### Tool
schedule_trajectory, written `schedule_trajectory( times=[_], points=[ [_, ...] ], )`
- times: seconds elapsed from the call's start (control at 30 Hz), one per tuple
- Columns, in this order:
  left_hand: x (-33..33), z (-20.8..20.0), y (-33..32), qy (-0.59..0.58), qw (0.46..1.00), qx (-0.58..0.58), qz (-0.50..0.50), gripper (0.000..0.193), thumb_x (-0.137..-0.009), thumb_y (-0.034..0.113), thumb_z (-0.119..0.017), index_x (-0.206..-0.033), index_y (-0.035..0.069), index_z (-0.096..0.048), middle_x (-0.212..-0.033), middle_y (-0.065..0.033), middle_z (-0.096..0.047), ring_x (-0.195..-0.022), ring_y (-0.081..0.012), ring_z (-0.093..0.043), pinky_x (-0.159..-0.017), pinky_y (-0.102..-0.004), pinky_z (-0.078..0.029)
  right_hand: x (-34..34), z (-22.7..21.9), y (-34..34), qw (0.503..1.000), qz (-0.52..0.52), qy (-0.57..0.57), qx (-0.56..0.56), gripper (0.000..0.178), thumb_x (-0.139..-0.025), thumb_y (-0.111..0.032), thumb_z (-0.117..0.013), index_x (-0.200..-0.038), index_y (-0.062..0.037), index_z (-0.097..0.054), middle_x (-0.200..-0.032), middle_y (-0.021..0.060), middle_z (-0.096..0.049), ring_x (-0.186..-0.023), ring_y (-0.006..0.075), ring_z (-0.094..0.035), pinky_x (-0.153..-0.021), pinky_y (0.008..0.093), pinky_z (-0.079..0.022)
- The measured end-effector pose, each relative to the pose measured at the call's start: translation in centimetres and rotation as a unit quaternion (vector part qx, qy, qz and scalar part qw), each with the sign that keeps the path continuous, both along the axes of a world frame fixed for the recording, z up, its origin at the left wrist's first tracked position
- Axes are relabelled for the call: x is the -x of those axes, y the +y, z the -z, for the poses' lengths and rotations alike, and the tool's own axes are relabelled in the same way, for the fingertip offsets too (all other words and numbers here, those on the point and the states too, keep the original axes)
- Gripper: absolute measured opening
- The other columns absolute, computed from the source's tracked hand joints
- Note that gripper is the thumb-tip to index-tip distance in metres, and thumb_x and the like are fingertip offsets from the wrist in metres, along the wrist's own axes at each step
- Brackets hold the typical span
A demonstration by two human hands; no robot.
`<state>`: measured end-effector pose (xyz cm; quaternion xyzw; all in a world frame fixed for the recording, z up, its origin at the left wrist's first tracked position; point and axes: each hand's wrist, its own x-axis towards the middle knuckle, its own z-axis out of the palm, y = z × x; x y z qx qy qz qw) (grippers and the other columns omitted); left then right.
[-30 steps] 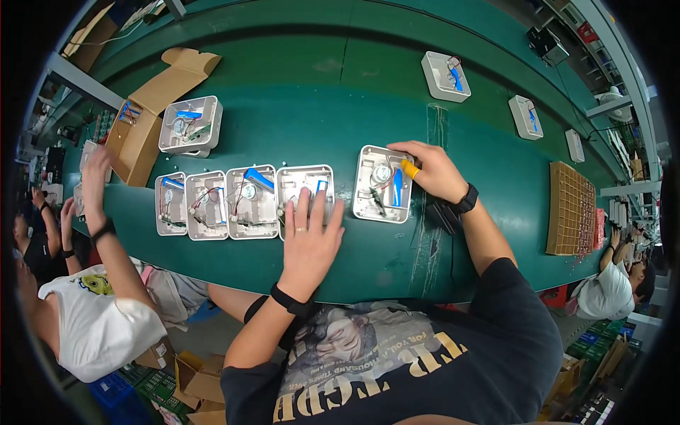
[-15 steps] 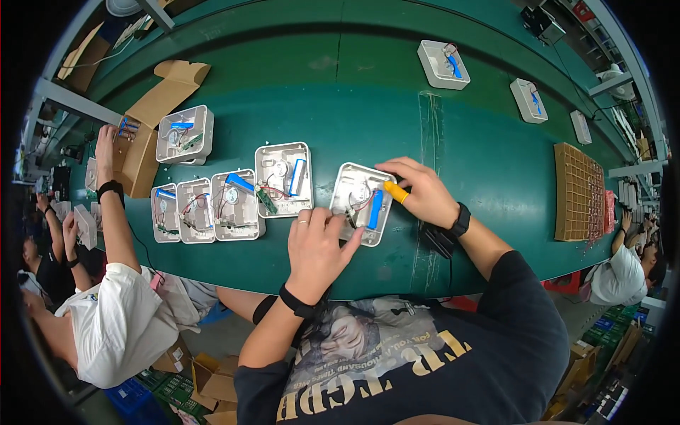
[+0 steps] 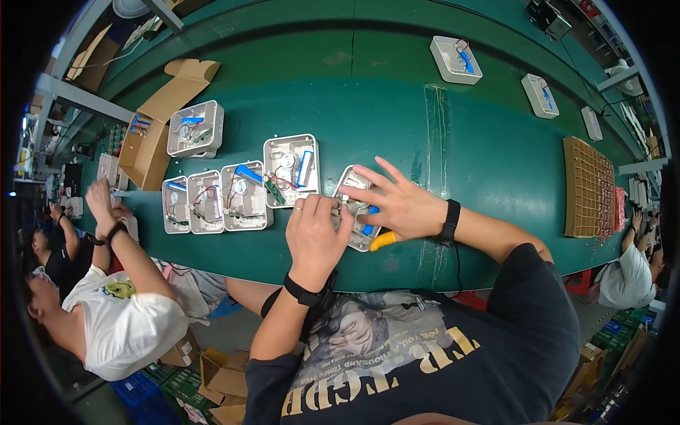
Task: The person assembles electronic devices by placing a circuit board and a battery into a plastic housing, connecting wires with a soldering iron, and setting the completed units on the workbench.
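Grn workbench (image 3: pixel 386 117); on it, nr front edge: 1 open wht plastic housing (image 3: pixel 358 241), rnd corners, partly hidden; R hand (image 3: pixel 407 207) over it, fingers spread; L hand (image 3: pixel 312 235) at L side, curled, can't tell if pinching; 1 blue batt (image 3: pixel 367 229) inside

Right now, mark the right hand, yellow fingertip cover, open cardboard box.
Right hand (image 3: pixel 409 207): head view, back of hand.
Yellow fingertip cover (image 3: pixel 383 241): head view, middle.
Open cardboard box (image 3: pixel 173 90): head view, lid flap.

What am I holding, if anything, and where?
Can't tell: your left hand has its fingers at the left side of the white case, any grip hidden; your right hand is spread open over it.
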<state>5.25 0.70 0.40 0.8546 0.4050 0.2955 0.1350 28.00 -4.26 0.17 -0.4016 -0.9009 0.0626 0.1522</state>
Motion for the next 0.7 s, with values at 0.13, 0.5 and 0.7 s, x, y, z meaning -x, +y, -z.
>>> schedule_trajectory(
  times=[0.13, 0.5, 0.7],
  points=[
    [0.6, -0.4, 0.3, 0.051, 0.999, -0.001, 0.013, 0.013, -0.086, 0.013, -0.077, -0.080, 0.006, -0.067, -0.082, -0.0083, -0.064, -0.079, -0.0308, -0.064, -0.068, -0.0440, -0.053, 0.4, -1.2, -0.2, 0.996, -0.020, -0.067, 0.056, 0.044, -0.079, -0.047, -0.082, -0.107, -0.0129, -0.077, -0.159, 0.0176, -0.046, -0.155, 0.0441, -0.033, -0.129, 0.0676, -0.019],
    [3.1, -0.6, -0.9, 0.019, 0.995, 0.103, -0.007, 0.017, -0.091, 0.011, -0.074, -0.080, 0.002, -0.066, -0.076, -0.0104, -0.062, -0.067, -0.0283, -0.063, -0.061, -0.0421, -0.050, -2.7, 1.2, 1.3, 0.981, -0.107, 0.145, 0.073, 0.032, -0.086, -0.027, -0.083, -0.108, -0.0078, -0.072, -0.146, 0.0181, -0.054, -0.147, 0.0432, -0.044, -0.123, 0.0586, -0.038],
    [4.4, -0.9, -2.3, -0.039, 0.981, 0.188, -0.033, 0.015, -0.092, 0.006, -0.074, -0.083, -0.002, -0.066, -0.074, -0.0106, -0.059, -0.057, -0.0223, -0.060, -0.055, -0.0359, -0.047, -2.6, 0.7, 0.2, 0.991, -0.006, 0.126, 0.047, 0.023, -0.092, -0.012, -0.078, -0.114, -0.0079, -0.072, -0.138, 0.0146, -0.061, -0.130, 0.0362, -0.061, -0.111, 0.0474, -0.052]
  ],
)
